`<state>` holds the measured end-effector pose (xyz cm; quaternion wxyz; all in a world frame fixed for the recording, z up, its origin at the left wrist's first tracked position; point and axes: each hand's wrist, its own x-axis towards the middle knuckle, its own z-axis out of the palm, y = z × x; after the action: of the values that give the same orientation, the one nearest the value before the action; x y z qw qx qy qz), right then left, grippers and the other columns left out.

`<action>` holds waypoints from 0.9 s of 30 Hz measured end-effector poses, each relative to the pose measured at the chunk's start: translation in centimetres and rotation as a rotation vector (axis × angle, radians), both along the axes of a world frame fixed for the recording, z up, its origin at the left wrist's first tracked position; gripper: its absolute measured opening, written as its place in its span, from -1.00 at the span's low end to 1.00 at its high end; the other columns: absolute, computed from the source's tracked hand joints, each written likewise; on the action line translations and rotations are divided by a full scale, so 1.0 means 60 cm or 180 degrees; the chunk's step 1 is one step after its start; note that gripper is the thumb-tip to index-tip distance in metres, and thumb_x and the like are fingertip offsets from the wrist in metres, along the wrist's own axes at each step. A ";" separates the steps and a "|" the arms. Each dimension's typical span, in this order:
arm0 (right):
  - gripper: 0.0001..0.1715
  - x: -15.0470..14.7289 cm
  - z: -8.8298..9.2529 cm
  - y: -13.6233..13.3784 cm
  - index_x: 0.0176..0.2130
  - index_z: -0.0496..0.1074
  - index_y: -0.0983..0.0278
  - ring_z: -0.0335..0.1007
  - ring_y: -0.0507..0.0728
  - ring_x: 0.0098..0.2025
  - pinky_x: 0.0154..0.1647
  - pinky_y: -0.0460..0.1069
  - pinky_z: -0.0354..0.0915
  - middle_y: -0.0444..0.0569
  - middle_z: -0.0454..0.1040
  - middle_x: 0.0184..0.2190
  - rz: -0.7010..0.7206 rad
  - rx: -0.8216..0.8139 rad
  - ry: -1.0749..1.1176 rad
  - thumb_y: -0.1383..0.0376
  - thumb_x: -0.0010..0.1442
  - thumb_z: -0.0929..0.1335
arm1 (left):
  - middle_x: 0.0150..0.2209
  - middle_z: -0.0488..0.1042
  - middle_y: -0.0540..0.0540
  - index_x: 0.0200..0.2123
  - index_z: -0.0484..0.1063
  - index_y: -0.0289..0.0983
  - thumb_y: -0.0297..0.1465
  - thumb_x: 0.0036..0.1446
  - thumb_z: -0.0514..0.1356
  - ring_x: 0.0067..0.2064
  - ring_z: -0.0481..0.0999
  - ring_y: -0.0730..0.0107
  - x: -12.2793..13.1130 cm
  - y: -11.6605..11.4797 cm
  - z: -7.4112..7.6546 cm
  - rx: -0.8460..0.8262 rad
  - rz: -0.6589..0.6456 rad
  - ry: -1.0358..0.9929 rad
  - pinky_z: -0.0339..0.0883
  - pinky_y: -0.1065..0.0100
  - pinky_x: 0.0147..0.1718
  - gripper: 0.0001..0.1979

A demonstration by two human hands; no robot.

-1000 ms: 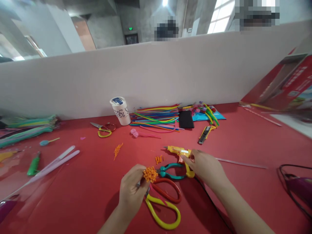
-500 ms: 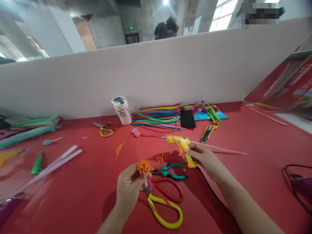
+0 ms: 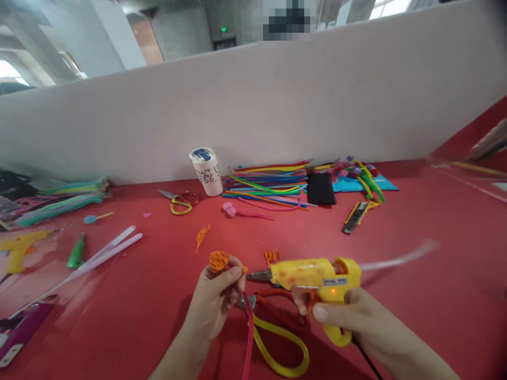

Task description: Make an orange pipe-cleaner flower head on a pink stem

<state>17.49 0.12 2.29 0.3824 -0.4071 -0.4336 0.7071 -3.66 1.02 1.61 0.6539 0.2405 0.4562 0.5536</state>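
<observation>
My left hand (image 3: 217,290) pinches an orange ruffled piece (image 3: 218,260) together with a pink stem (image 3: 249,338) that hangs down past my fingers. A small orange bit shows at my fingertips, and the metal nozzle of a yellow glue gun (image 3: 303,272) points at it, very close or touching. My right hand (image 3: 356,316) is wrapped round the glue gun's handle, fingers at the orange trigger. Large scissors with red and yellow handles (image 3: 283,364) lie beneath both hands. The pliers are mostly hidden behind the gun.
Behind are a white cup (image 3: 206,173), colourful pipe cleaners (image 3: 265,184), a black phone (image 3: 321,189), a utility knife (image 3: 355,217) and small scissors (image 3: 178,203). Orange scraps (image 3: 271,256) lie near the gun. At left are a green tool (image 3: 76,252) and another glue gun (image 3: 21,248).
The glue gun has been lifted off the table and brought close, its nozzle now at my left fingertips. My left hand has turned the orange piece sideways. The view has shifted slightly.
</observation>
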 end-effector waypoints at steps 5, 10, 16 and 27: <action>-0.58 -0.004 0.000 -0.014 -0.52 0.46 0.27 0.34 0.14 -0.37 -0.32 0.01 0.28 -0.01 0.46 -0.48 -0.0118 0.0250 -0.0764 -0.04 -0.02 0.36 | -0.75 0.36 0.07 -0.57 0.42 -0.33 -0.39 -0.26 0.35 -0.74 0.18 0.72 -0.001 -0.003 0.008 -0.0061 0.0026 0.0123 -0.02 0.66 -0.77 -0.83; -0.57 -0.011 0.004 -0.018 -0.65 0.36 0.26 0.26 0.09 -0.51 -0.44 -0.02 0.27 -0.07 0.37 -0.62 -0.0546 0.0043 -0.1291 -0.04 -0.11 0.38 | -0.76 0.34 0.09 -0.59 0.40 -0.33 -0.41 -0.26 0.34 -0.75 0.14 0.74 -0.001 -0.003 0.011 -0.0126 0.0046 0.0257 -0.05 0.66 -0.77 -0.84; -0.64 -0.022 0.020 -0.017 -0.68 0.32 0.25 0.16 0.03 -0.56 -0.50 -0.07 0.22 -0.14 0.27 -0.67 -0.0717 -0.0076 -0.1234 0.05 -0.17 0.39 | -0.74 0.35 0.08 -0.57 0.40 -0.32 -0.40 -0.21 0.31 -0.74 0.16 0.73 -0.005 -0.003 0.001 -0.0111 0.0023 0.0325 -0.03 0.65 -0.76 -0.86; -0.60 -0.023 0.020 -0.018 -0.72 0.17 0.21 0.10 0.03 -0.59 -0.55 -0.08 0.16 -0.21 0.08 -0.73 -0.0723 -0.0065 -0.1535 0.04 -0.18 0.36 | -0.76 0.34 0.08 -0.58 0.41 -0.32 -0.41 -0.24 0.31 -0.75 0.15 0.72 0.000 -0.003 0.008 -0.0128 0.0054 0.0361 -0.04 0.63 -0.77 -0.86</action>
<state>16.12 -0.93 3.51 0.3409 -0.6136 -0.4566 0.5466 -3.67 0.86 2.10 0.6271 0.2544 0.5056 0.5352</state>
